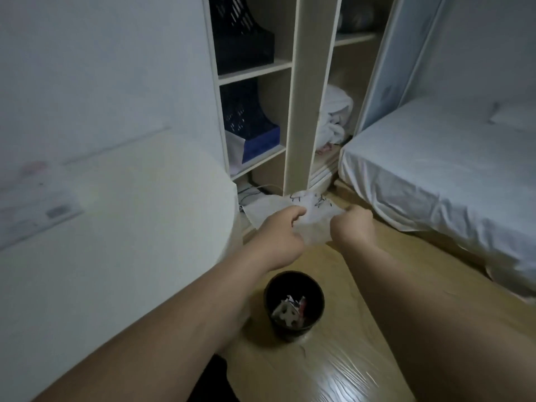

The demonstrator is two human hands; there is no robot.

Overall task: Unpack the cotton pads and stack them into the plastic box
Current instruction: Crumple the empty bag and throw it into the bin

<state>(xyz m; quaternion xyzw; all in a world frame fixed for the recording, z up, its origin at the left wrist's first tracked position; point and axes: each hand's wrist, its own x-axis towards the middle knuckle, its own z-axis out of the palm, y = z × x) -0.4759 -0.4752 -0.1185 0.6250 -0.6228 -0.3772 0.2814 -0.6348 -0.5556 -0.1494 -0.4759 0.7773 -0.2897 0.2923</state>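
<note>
Both hands are stretched out over the floor, gripping a thin white plastic wrapper (311,219) with dark print on its far edge. My left hand (280,230) pinches its left side and my right hand (355,227) pinches its right side, so the wrapper is held spread between them. No cotton pads show in or around the wrapper. A blurred pale flat item (34,198) lies on the white table (116,242) at the left; I cannot tell whether it is the plastic box.
A black waste bin (293,304) with scraps inside stands on the wooden floor below my arms. An open shelf unit (304,97) with blue file holders stands straight ahead. A bed with a white sheet (449,169) fills the right side.
</note>
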